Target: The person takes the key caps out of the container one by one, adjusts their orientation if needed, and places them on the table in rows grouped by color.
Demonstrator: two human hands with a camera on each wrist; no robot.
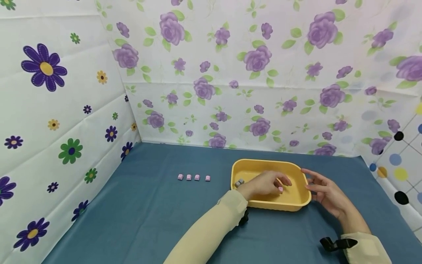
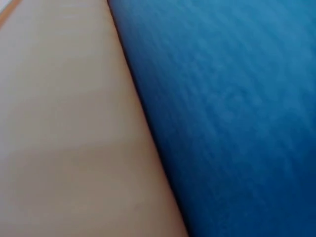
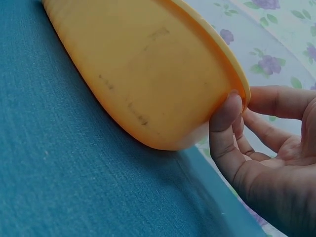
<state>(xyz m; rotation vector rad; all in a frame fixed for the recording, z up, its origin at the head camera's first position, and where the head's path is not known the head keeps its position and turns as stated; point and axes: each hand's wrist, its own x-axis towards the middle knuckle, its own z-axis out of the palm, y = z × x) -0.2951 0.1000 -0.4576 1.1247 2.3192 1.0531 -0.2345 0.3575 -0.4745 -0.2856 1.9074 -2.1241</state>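
Note:
A yellow plastic tray point(image 1: 298, 207) stands on the blue cloth in the head view. My left hand point(image 1: 267, 182) reaches down into it with bent fingers, holding a small pink keycap point(image 1: 280, 189) at the fingertips. Grey keycaps point(image 1: 239, 182) lie at the tray's left end, beside the left wrist. At the opposite end my right hand point(image 1: 329, 194) pinches the rim. In the right wrist view its thumb point(image 3: 227, 116) presses the outer wall just under the lip, and the index finger point(image 3: 276, 101) meets the rim. Only sleeve and blue cloth fill the left wrist view.
Several pink keycaps point(image 1: 197, 177) stand in a row on the blue cloth point(image 1: 148, 212), left of the tray, with a wider gap before the rightmost one. Flower-patterned sheets point(image 1: 211, 91) rise behind and at the left. A dotted sheet point(image 1: 400, 172) borders the right.

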